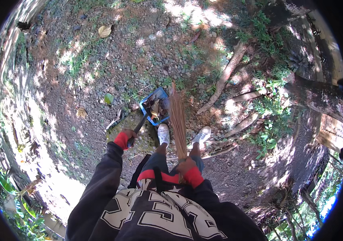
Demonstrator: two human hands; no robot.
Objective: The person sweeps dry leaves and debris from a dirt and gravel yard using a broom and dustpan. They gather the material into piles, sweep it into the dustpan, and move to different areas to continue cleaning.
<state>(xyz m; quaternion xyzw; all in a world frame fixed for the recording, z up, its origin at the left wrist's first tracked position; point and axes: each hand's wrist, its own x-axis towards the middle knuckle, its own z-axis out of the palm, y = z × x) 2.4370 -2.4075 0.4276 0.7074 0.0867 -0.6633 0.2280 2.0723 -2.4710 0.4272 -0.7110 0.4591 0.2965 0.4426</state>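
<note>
My left hand (129,135) grips the dark handle of a blue dustpan (155,105), which rests on the ground just ahead of my white shoes (163,133). Dry brown leaves lie in the pan. My right hand (186,164) holds a bundle broom of thin brown sticks (178,118); its bristle end points forward and reaches the pan's right edge. Both sleeves are black with red cuffs.
The ground is bare dirt and gravel with patches of grass and scattered leaves (104,30). Thick tree roots (225,76) run from the trunk (316,96) on the right. Green plants (272,108) grow beside the roots. A pale concrete edge (38,132) curves along the left.
</note>
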